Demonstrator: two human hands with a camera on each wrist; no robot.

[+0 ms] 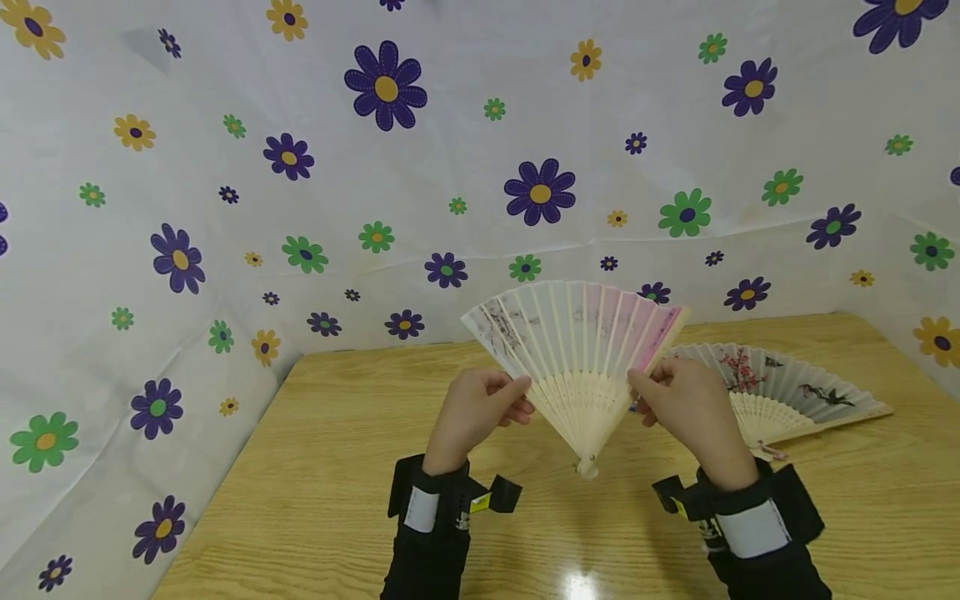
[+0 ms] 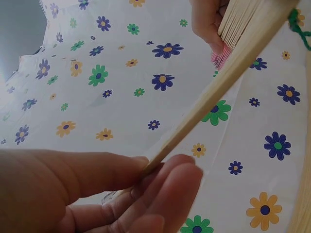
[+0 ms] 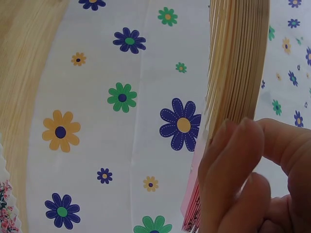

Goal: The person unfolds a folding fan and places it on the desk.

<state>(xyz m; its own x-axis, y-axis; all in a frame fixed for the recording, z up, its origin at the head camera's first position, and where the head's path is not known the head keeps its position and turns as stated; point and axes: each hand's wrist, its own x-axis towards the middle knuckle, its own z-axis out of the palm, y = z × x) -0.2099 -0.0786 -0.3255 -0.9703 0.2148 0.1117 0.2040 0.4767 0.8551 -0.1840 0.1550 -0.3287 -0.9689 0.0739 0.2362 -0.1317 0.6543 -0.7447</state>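
A folding fan [image 1: 577, 387] is spread upright above the table, its leaf shading from white with dark blossom sprigs to pink. My left hand [image 1: 476, 412] pinches its left outer stick between thumb and fingers. The right hand [image 1: 690, 408] holds the opposite edge, where the pink part meets the ribs. At the bottom, the pivot end [image 1: 588, 468] points down between both wrists. Seen from the left wrist, a pale outer stick [image 2: 209, 102] runs up from the fingertips. In the right wrist view, the stacked ribs [image 3: 238, 63] rise beside the curled fingers.
Another open fan [image 1: 813, 396], with red blossoms and a dark bird, lies on the wooden table [image 1: 322, 500] behind the right hand, which partly covers it. Flower-printed white cloth [image 1: 420, 175] hangs behind and at both sides. Green cord [image 2: 299, 29] shows in the left wrist view.
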